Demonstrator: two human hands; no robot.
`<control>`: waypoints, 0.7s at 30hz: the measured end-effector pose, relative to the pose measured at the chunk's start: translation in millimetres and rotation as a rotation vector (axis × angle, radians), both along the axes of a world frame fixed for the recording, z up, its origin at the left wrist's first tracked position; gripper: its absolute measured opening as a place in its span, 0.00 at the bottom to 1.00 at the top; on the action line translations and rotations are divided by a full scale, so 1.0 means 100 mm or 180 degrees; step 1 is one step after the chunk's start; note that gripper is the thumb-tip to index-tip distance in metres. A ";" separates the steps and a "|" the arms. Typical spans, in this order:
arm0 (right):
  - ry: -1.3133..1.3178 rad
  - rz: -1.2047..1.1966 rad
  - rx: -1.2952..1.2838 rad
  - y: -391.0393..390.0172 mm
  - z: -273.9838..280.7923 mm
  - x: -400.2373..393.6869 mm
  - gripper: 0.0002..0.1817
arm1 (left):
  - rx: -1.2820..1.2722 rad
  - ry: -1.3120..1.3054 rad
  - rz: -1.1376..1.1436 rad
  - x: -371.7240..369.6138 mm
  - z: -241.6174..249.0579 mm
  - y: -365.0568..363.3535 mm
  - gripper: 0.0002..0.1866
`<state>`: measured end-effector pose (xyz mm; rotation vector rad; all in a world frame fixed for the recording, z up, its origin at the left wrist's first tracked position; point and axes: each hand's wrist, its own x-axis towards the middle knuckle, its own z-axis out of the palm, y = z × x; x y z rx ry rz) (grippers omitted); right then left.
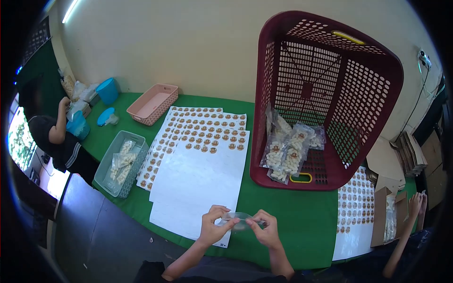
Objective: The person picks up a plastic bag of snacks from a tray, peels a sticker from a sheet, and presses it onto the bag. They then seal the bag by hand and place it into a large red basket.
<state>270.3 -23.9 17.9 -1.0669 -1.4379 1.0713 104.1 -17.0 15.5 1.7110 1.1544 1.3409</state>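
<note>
Green cloth [302, 226], left hand [212, 227] and right hand [267, 229] thumbs-inward on bag [241, 222].

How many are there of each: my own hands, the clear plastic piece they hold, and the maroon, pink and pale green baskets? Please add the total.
Your hands: 2 (left hand, right hand)
Clear plastic piece: 1
Maroon basket: 1
Pink basket: 1
Pale green basket: 1
Total: 6
</note>
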 end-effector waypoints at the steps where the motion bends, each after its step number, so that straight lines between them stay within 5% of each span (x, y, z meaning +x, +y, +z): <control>1: 0.0081 -0.0249 0.0084 0.00 0.01 -0.03 0.09 | -0.0080 -0.0278 0.0025 0.01 0.00 0.01 0.07; 8: 0.0347 0.0238 0.0456 0.06 0.08 0.10 0.13 | -0.1029 -0.0903 -0.0076 -0.03 0.03 0.06 0.07; 10: -0.0324 0.0323 -0.0333 0.06 0.11 0.17 0.10 | -0.1148 -0.0775 -0.0224 -0.04 0.06 0.08 0.07; 12: 0.0237 0.0053 -0.0715 0.09 0.17 0.09 0.10 | -0.0842 -0.0457 0.0185 -0.02 0.18 0.10 0.19; 13: 0.0802 -0.0205 -0.1081 0.11 0.20 0.05 0.10 | -0.1160 -0.0327 0.0073 -0.07 0.19 0.06 0.33; 14: 0.0796 -0.0210 -0.1073 0.12 0.24 0.04 0.10 | -0.1153 -0.0333 0.0067 -0.10 0.23 0.05 0.33; 16: 0.1032 -0.0016 -0.1366 0.13 0.30 0.02 0.12 | -0.1112 0.0616 -0.1253 -0.13 0.31 0.01 0.39; 17: 0.1025 -0.0007 -0.1379 0.12 0.32 -0.02 0.12 | -0.0909 0.0673 -0.1230 -0.07 0.26 -0.03 0.42; 19: 0.1804 0.0561 -0.1297 0.10 0.34 -0.11 0.11 | -0.0883 0.0379 -0.1038 0.04 0.19 0.00 0.41; 21: 0.1462 0.0538 -0.0838 0.14 0.36 -0.10 0.10 | -0.1293 -0.0318 -0.0426 0.10 0.11 0.01 0.34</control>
